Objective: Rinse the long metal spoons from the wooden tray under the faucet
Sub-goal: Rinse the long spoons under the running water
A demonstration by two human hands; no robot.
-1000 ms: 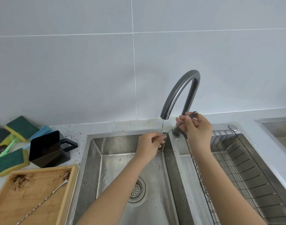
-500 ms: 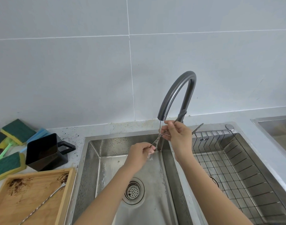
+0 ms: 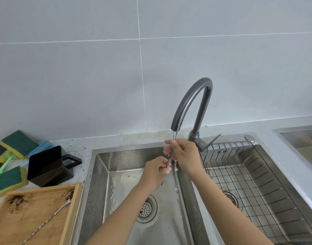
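A thin stream of water runs from the dark grey faucet (image 3: 190,103) into the left sink basin (image 3: 116,183). Under the spout I hold a long twisted metal spoon (image 3: 169,159) nearly upright in the stream. My right hand (image 3: 184,154) grips its upper part, just below the spout. My left hand (image 3: 156,171) pinches the lower part, and the ends of the spoon are hidden by my fingers. A second long metal spoon (image 3: 45,225) lies slanted on the wooden tray (image 3: 70,218) at the lower left, which is smeared with dark grounds.
A black rectangular cup (image 3: 47,165) stands on the counter left of the sink. Several green and yellow sponges (image 3: 7,181) lie beyond it. The right basin holds a wire drying rack (image 3: 254,177). The faucet lever (image 3: 214,139) points right. Another steel basin (image 3: 303,140) is at the far right.
The spoon turned from slanted to nearly upright under the stream. My right hand moved left from the faucet base to under the spout, and my left hand dropped lower in the basin.
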